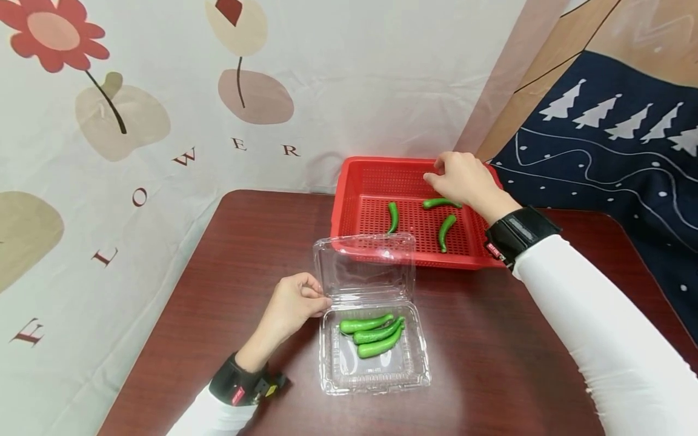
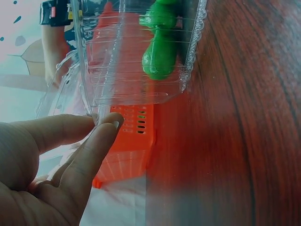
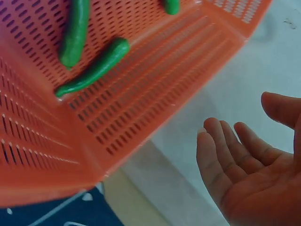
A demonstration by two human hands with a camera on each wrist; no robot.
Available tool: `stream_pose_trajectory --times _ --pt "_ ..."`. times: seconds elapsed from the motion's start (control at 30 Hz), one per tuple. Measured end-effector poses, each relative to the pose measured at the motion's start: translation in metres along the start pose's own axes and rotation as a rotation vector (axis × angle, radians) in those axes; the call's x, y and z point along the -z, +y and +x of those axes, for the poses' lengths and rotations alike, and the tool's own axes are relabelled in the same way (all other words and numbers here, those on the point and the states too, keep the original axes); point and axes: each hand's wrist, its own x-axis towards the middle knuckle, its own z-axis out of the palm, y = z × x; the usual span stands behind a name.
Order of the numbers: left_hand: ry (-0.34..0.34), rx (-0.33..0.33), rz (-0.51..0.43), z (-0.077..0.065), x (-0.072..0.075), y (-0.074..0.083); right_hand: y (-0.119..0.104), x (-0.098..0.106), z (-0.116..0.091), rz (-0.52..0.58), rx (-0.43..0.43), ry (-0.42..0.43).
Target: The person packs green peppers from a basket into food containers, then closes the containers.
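A clear plastic clamshell box (image 1: 332, 381) lies on the table with its lid (image 1: 365, 272) raised toward the back. Three green peppers (image 1: 380, 348) lie side by side inside it. My left hand (image 1: 294, 306) pinches the box's edge near the hinge between thumb and fingertips, as the left wrist view also shows. My right hand (image 1: 463, 178) hovers over the back right of a red basket (image 1: 349, 181), fingers apart and holding nothing. On the basket's floor are three more green peppers (image 1: 446, 233); the right wrist view shows one green pepper (image 3: 96, 68) along the basket's wall.
The dark red wooden table (image 1: 245, 242) carries both the box and the basket. Behind it hangs a white cloth (image 1: 349, 72) with flowers and letters. A navy cloth (image 1: 600, 151) with white trees is at the right.
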Motion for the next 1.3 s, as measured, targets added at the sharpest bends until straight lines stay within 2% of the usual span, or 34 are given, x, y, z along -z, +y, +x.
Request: stream_pose_trajectory --times 0.17,0.5,0.8,0.93,1.13,1.3 --pt "-0.005 0.001 0.006 0.000 0.000 0.000 0.012 -0.010 0.012 0.009 -0.043 -0.048" --pt "-0.011 -0.005 -0.016 0.001 -0.002 0.001 0.033 -0.026 0.029 -0.044 -0.138 -0.257" --pt "-0.011 0.000 -0.017 0.001 -0.002 0.001 0.042 -0.040 0.031 -0.051 -0.260 -0.425" --pt "-0.008 -0.004 -0.008 0.001 -0.002 0.001 0.043 -0.043 0.029 -0.067 -0.249 -0.450" --pt "-0.001 -0.005 0.011 0.001 -0.001 0.001 0.044 -0.048 0.027 -0.016 -0.279 -0.463" --pt "-0.002 -0.001 0.007 0.001 -0.001 -0.001 0.047 -0.053 0.027 -0.051 -0.282 -0.464"
